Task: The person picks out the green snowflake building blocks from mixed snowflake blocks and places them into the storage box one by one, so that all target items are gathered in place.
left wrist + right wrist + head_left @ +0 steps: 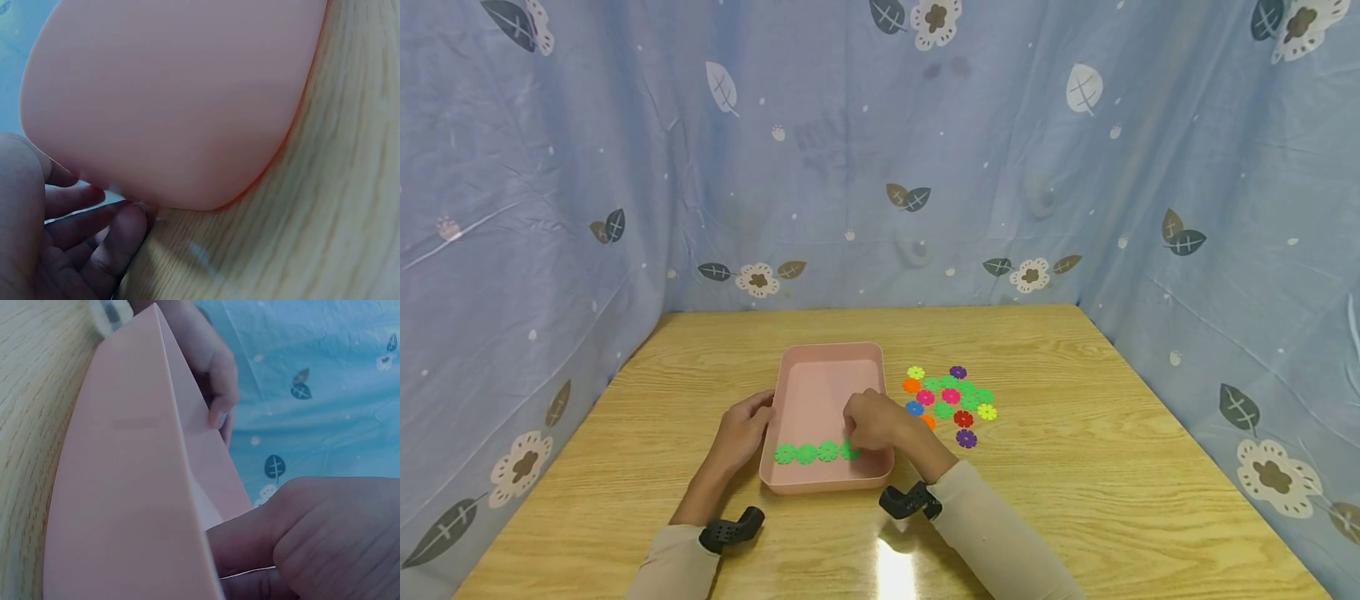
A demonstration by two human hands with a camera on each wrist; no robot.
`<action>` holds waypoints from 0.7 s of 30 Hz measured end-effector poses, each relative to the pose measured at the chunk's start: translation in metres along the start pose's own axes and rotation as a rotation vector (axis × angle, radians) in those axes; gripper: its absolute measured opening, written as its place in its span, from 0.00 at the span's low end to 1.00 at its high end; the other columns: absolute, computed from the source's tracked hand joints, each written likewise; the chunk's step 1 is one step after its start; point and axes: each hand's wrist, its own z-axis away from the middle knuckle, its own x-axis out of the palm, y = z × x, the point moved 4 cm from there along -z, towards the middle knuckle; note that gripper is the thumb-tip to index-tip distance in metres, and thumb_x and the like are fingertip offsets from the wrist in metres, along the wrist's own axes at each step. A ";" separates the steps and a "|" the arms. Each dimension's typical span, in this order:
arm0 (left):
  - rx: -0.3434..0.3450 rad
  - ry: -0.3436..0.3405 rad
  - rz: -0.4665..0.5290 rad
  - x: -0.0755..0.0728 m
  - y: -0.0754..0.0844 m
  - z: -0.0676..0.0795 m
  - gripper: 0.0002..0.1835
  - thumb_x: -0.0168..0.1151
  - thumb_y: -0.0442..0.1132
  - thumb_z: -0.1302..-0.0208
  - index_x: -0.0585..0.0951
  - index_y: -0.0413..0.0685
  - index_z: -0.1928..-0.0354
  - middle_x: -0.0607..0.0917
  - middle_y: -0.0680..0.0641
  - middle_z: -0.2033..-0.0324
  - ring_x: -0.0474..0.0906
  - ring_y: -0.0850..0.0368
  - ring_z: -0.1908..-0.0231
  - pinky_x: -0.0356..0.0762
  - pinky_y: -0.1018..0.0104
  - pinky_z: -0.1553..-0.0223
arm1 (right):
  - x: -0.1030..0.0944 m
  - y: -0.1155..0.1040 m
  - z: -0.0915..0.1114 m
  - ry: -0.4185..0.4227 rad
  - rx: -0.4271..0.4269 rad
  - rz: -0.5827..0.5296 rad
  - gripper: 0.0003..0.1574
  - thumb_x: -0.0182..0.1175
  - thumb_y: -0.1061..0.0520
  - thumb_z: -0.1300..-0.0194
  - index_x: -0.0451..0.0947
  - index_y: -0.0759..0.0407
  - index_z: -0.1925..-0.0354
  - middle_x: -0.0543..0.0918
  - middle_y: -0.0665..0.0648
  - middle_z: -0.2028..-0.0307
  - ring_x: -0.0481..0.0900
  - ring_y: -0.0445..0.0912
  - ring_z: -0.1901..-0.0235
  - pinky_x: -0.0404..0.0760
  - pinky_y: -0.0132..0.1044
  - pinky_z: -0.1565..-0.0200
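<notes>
A pink rectangular tray stands on the table, with a row of several green flower-shaped discs along its near end. My left hand grips the tray's left side, thumb at the rim and fingers against the outer wall. Inside the tray, my right hand has its fingers bent down at the right end of the row. It holds the last green disc, which it partly covers. The tray wall hides its fingertips in the right wrist view.
Right of the tray lies a loose group of flower-shaped discs: green, pink, orange, blue, red, yellow and purple. A blue patterned curtain surrounds the wooden table.
</notes>
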 end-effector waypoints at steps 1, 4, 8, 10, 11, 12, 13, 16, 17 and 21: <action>0.001 -0.001 -0.001 0.000 0.000 0.000 0.27 0.44 0.41 0.22 0.68 0.37 0.27 0.76 0.34 0.35 0.77 0.39 0.39 0.79 0.48 0.41 | 0.000 0.000 0.000 0.003 -0.001 -0.003 0.14 0.72 0.63 0.47 0.79 0.51 0.82 0.77 0.48 0.77 0.72 0.43 0.72 0.74 0.32 0.73; 0.003 0.005 -0.008 0.000 0.000 0.000 0.27 0.45 0.41 0.22 0.69 0.37 0.27 0.76 0.35 0.34 0.76 0.39 0.38 0.77 0.47 0.40 | -0.001 0.001 0.000 0.010 -0.012 -0.012 0.13 0.70 0.63 0.46 0.79 0.51 0.81 0.76 0.47 0.77 0.71 0.43 0.71 0.73 0.32 0.73; 0.005 0.012 -0.021 -0.001 0.000 0.000 0.27 0.45 0.42 0.22 0.69 0.37 0.27 0.76 0.35 0.34 0.76 0.39 0.37 0.76 0.47 0.39 | -0.008 0.002 0.003 0.039 -0.061 -0.085 0.11 0.68 0.63 0.44 0.80 0.52 0.79 0.77 0.47 0.76 0.70 0.43 0.70 0.73 0.32 0.73; 0.003 0.015 -0.021 -0.001 0.001 0.001 0.26 0.45 0.41 0.22 0.69 0.38 0.28 0.76 0.35 0.34 0.76 0.39 0.37 0.76 0.46 0.38 | -0.013 0.004 0.004 0.051 -0.090 -0.159 0.09 0.68 0.63 0.42 0.80 0.54 0.76 0.78 0.48 0.75 0.71 0.43 0.73 0.74 0.32 0.74; 0.006 0.016 -0.022 -0.001 0.001 0.001 0.26 0.45 0.41 0.22 0.69 0.37 0.28 0.76 0.35 0.34 0.75 0.39 0.37 0.75 0.46 0.38 | -0.016 0.006 0.004 0.059 -0.106 -0.197 0.08 0.68 0.63 0.42 0.81 0.55 0.75 0.78 0.49 0.75 0.71 0.43 0.75 0.74 0.32 0.75; 0.007 0.016 -0.023 -0.002 0.001 0.001 0.26 0.45 0.41 0.22 0.69 0.37 0.28 0.76 0.35 0.34 0.75 0.39 0.36 0.75 0.45 0.38 | -0.019 0.008 0.004 0.066 -0.113 -0.227 0.07 0.67 0.63 0.40 0.81 0.56 0.73 0.78 0.49 0.75 0.71 0.42 0.75 0.74 0.32 0.74; 0.009 0.018 -0.025 -0.002 0.001 0.001 0.26 0.45 0.41 0.22 0.69 0.37 0.28 0.76 0.35 0.34 0.75 0.39 0.36 0.74 0.45 0.37 | -0.022 0.010 0.005 0.073 -0.122 -0.256 0.06 0.67 0.64 0.39 0.81 0.57 0.72 0.78 0.50 0.75 0.71 0.42 0.76 0.75 0.33 0.74; 0.012 0.017 -0.025 -0.002 0.001 0.000 0.26 0.45 0.41 0.22 0.69 0.37 0.28 0.75 0.35 0.33 0.73 0.38 0.35 0.73 0.44 0.36 | -0.031 0.019 0.005 0.114 -0.134 -0.296 0.03 0.66 0.64 0.37 0.81 0.58 0.68 0.79 0.50 0.75 0.72 0.42 0.76 0.76 0.33 0.71; 0.014 0.015 -0.025 -0.002 0.001 0.000 0.26 0.45 0.41 0.22 0.69 0.37 0.28 0.75 0.35 0.33 0.73 0.38 0.34 0.73 0.44 0.35 | -0.034 0.022 0.005 0.127 -0.129 -0.304 0.03 0.65 0.64 0.36 0.82 0.59 0.68 0.80 0.50 0.74 0.73 0.42 0.75 0.76 0.33 0.70; 0.015 0.014 -0.022 -0.001 0.000 -0.001 0.26 0.45 0.41 0.22 0.69 0.36 0.28 0.75 0.34 0.34 0.73 0.38 0.35 0.73 0.44 0.36 | -0.043 0.034 0.008 0.166 -0.080 -0.338 0.02 0.65 0.63 0.34 0.81 0.59 0.66 0.80 0.51 0.73 0.75 0.44 0.72 0.78 0.35 0.68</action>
